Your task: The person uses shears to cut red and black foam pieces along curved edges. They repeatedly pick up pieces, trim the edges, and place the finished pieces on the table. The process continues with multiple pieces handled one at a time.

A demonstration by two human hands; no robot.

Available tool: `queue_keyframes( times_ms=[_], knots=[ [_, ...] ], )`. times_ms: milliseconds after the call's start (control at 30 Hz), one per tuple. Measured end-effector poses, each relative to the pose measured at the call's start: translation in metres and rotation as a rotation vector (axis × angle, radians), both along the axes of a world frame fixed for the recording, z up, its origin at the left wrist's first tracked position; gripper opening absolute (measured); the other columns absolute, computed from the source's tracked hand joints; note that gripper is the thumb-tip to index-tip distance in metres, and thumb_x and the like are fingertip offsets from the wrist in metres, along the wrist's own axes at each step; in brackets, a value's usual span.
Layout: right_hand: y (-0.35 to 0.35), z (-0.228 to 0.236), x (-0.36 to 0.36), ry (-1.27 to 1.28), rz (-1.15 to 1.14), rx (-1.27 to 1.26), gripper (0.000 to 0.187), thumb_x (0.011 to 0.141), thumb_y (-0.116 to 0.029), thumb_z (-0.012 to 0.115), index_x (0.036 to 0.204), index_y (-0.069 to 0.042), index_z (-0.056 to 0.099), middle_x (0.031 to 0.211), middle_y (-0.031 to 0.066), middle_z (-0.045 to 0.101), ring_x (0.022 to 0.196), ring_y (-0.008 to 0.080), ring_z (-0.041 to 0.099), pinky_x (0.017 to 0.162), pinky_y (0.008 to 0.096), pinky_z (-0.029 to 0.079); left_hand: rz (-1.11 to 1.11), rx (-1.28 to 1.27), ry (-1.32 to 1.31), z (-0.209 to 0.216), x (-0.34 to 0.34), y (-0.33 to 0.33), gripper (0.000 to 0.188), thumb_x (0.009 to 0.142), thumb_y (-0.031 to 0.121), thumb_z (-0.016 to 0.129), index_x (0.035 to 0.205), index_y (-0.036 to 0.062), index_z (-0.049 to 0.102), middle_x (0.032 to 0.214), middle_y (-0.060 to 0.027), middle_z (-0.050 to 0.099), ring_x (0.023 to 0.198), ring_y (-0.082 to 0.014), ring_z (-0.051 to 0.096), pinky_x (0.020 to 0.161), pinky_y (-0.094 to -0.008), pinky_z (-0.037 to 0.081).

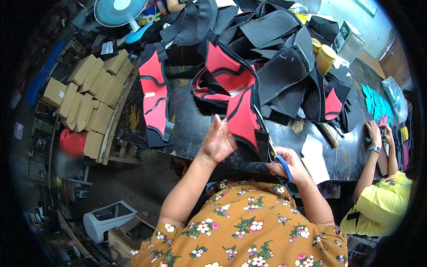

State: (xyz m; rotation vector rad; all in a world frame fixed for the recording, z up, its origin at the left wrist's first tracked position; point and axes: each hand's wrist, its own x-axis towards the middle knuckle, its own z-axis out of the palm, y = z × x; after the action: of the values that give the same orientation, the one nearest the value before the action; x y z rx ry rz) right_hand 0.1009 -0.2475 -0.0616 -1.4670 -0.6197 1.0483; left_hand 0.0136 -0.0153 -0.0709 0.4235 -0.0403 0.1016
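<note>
My right hand is closed around the blue handle of a pair of scissors. The blades point up along the black edge of a red-and-black padded fabric piece. That piece curls over itself on the dark table, its red lining showing. My left hand is beside its lower left edge, palm showing and thumb stretched upward; its fingertips are partly hidden, and I cannot tell whether they touch the fabric. Left of it lies a similar red-and-black piece, spread flat.
Black fabric pieces are heaped across the back of the table. A white sheet, a yellow tub and a tin can stand or lie rightward. Cardboard boxes fill the left. A person in yellow works at right.
</note>
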Motion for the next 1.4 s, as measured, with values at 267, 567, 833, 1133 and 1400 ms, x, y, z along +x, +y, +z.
queue_keyframes(
  times_ms=[267,567,833,1133,1400],
  knots=[
    [-0.018,-0.003,0.011,0.009,0.069,0.072,0.016,0.093,-0.015,0.066,0.104,-0.005,0.06,0.084,-0.001,0.059,0.077,0.0063,0.056,0.071,0.0236,0.048,0.455,0.596,0.078,0.018,0.023,-0.018,0.046,0.086,0.001,0.072,0.129,0.0027,0.053,0.118,-0.0062,0.065,0.109,-0.015,0.062,0.096,-0.0332,0.051],
    [0.002,-0.025,0.013,-0.018,-0.027,0.328,0.054,0.086,-0.024,0.072,0.13,0.003,0.056,0.129,0.012,0.061,0.12,0.0188,0.054,0.103,0.0323,0.04,0.599,0.947,0.103,0.022,0.016,-0.03,0.052,0.089,0.004,0.071,0.133,-0.0008,0.044,0.124,-0.0098,0.06,0.111,-0.016,0.06,0.099,-0.0318,0.047],
    [-0.005,-0.02,0.017,0.089,0.003,0.191,0.04,0.087,-0.018,0.07,0.122,0.001,0.062,0.119,0.0007,0.065,0.11,0.0106,0.056,0.098,0.0278,0.043,0.749,0.933,0.032,0.044,0.022,-0.017,0.057,0.087,0.01,0.076,0.133,-0.0009,0.045,0.125,-0.0107,0.06,0.11,-0.0165,0.06,0.098,-0.0321,0.047],
    [0.003,-0.01,0.021,0.232,-0.05,0.257,0.031,0.091,-0.014,0.064,0.118,0.001,0.062,0.114,0.0024,0.066,0.103,0.0118,0.058,0.096,0.0281,0.044,0.858,1.179,0.147,0.054,0.041,0.009,0.047,0.078,0.008,0.083,0.117,-0.0029,0.06,0.114,-0.0106,0.065,0.102,-0.0175,0.063,0.093,-0.0328,0.05],
    [0.013,-0.011,0.038,-0.091,-0.017,0.211,0.04,0.091,-0.024,0.066,0.122,0.001,0.061,0.116,0.0106,0.066,0.111,0.0167,0.059,0.099,0.032,0.044,0.955,1.179,0.167,0.061,0.052,0.003,0.038,0.076,0.007,0.084,0.106,-0.0044,0.063,0.101,-0.0106,0.068,0.088,-0.0184,0.067,0.081,-0.0331,0.054]
  ],
)
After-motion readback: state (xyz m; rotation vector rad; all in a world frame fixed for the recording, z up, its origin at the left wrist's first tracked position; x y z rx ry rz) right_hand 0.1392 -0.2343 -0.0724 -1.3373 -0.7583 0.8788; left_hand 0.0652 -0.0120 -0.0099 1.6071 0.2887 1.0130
